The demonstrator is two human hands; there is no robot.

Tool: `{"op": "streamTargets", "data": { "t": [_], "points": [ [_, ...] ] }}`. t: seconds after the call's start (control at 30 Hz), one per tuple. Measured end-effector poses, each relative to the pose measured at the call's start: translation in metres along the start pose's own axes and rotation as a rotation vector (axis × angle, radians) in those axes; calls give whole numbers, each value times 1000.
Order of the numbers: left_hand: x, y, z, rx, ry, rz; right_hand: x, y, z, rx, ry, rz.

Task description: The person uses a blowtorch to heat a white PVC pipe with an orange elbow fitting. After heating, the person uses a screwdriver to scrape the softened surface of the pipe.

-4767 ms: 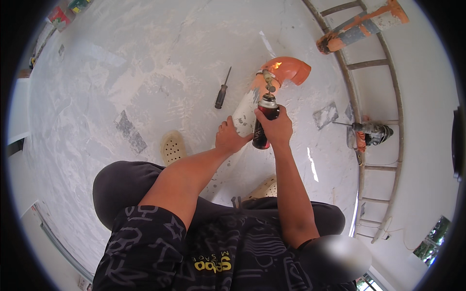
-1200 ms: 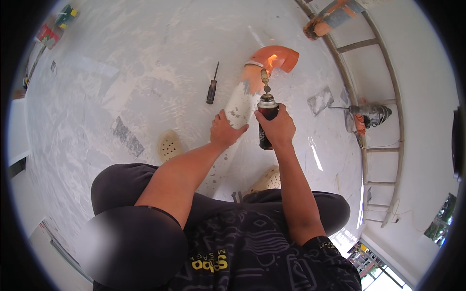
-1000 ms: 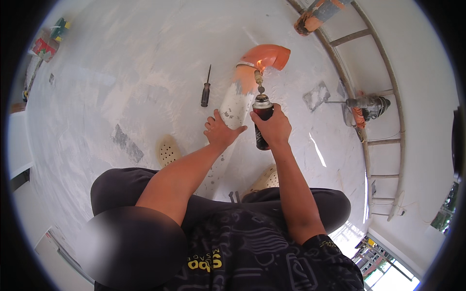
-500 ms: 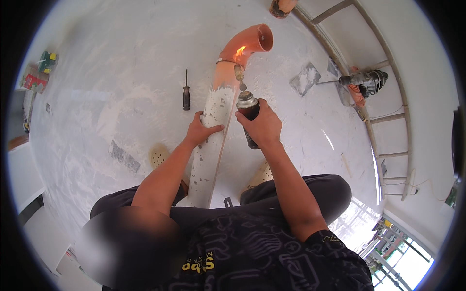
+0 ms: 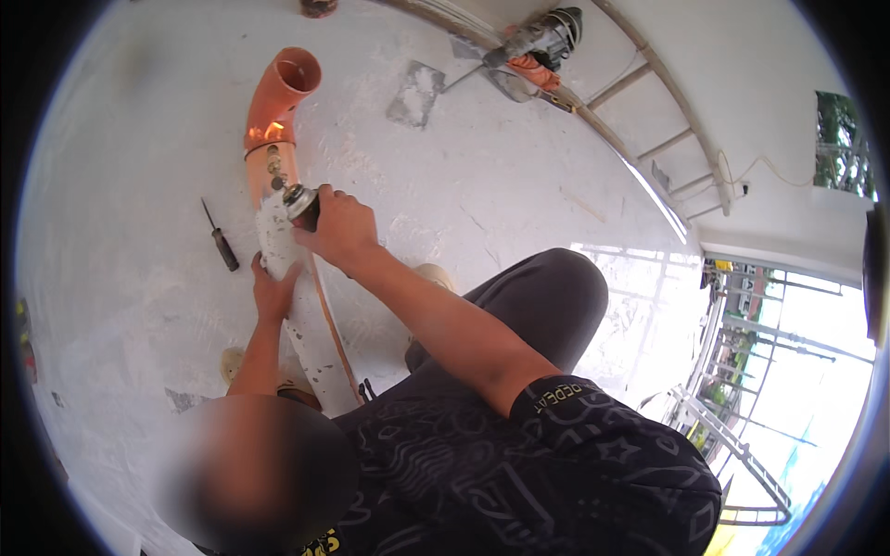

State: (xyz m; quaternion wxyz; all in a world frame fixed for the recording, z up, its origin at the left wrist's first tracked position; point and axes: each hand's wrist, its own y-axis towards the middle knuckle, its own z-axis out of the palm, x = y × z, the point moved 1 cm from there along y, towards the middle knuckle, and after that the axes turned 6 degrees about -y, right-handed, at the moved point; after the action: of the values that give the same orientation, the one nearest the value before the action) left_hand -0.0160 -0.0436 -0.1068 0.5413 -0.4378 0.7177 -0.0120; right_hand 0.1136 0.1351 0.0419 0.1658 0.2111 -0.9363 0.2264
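Observation:
An orange plastic pipe elbow [image 5: 269,104] sits on the far end of a pipe [image 5: 275,236] lying lengthwise before me. The pipe is orange near the joint and smeared white below it. My left hand [image 5: 274,289] grips the white part, thumb and fingers on either side. In my right hand [image 5: 341,227] is a gas blowtorch [image 5: 298,202], its canister tilted and mostly hidden by my fingers. Its brass nozzle [image 5: 273,159] points at the elbow, and a flame [image 5: 274,130] licks the elbow just above the joint.
A screwdriver [image 5: 221,236] lies on the floor left of the pipe. A dusty grey plate [image 5: 415,94] and a power drill [image 5: 538,44] lie at the far side. A wooden ladder [image 5: 663,146] rests along the wall at right. My knee [image 5: 565,296] is close on the right.
The view has swung to the right, so the pipe and tools sit further left. The torch now crosses over the pipe, its flame still on the elbow. Both hands keep their holds.

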Motion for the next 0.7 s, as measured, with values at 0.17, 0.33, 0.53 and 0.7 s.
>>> {"op": "streamTargets", "data": {
  "t": [0.17, 0.33, 0.53, 0.7],
  "points": [
    [-12, 0, 23, -127, 391, 35, -2, 4, 17, 4, 8, -18],
    [-17, -3, 26, -53, 200, 48, -3, 2, 19, -34, -5, -2],
    [-22, -13, 25, -149, 181, 89, 1, -3, 2, 67, -12, -2],
    [-26, -13, 23, -144, 211, 35, 2, -5, -9, 75, -45, 22]
  ]
}}
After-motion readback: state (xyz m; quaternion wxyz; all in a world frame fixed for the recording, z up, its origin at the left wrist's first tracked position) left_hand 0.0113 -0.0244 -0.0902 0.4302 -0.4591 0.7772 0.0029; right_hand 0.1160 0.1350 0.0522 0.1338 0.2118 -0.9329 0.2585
